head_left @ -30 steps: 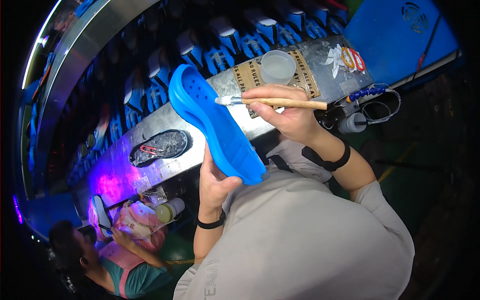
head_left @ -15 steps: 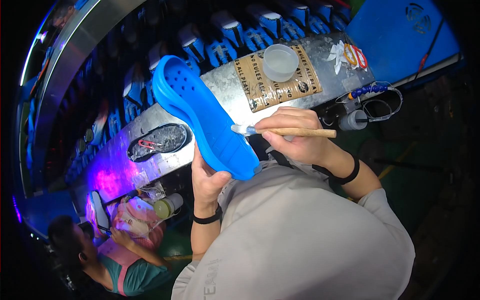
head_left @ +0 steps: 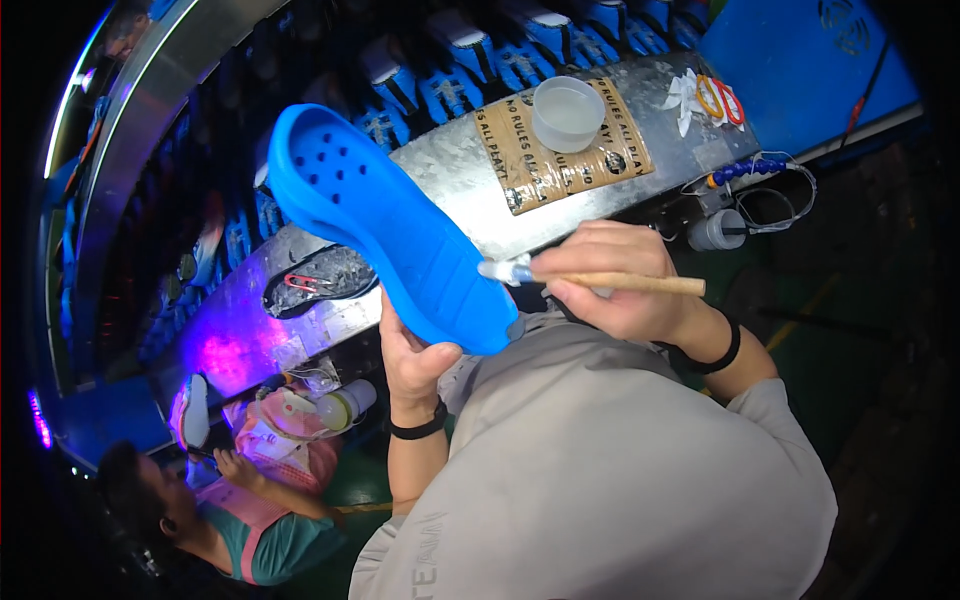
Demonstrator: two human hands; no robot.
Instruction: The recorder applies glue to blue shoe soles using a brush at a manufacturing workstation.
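Observation:
A blue shoe sole (head_left: 400, 235) is held up at a slant over the near edge of the metal bench. My left hand (head_left: 412, 355) grips it from below, thumb along its near side rim. In my right hand (head_left: 615, 270) is a brush (head_left: 630, 282) with a wooden handle, pinched between thumb and fingers. The brush's whitish bristles meet the inner right edge of the sole. Small dark holes dot the sole's far end. Hidden beneath the sole are most of my left fingers.
On the metal bench (head_left: 480, 215), a translucent cup (head_left: 567, 118) stands on a brown taped board (head_left: 520, 180). Orange and red scissors (head_left: 722, 100) lie further right. A dark insole-shaped tray (head_left: 330, 283) rests left. Blue shoe parts (head_left: 470, 50) line the back. A co-worker (head_left: 240, 520) sits lower left.
The far end of the sole has tipped toward the left. My right hand and the brush have shifted slightly right and down, with the bristles now at the sole's right edge.

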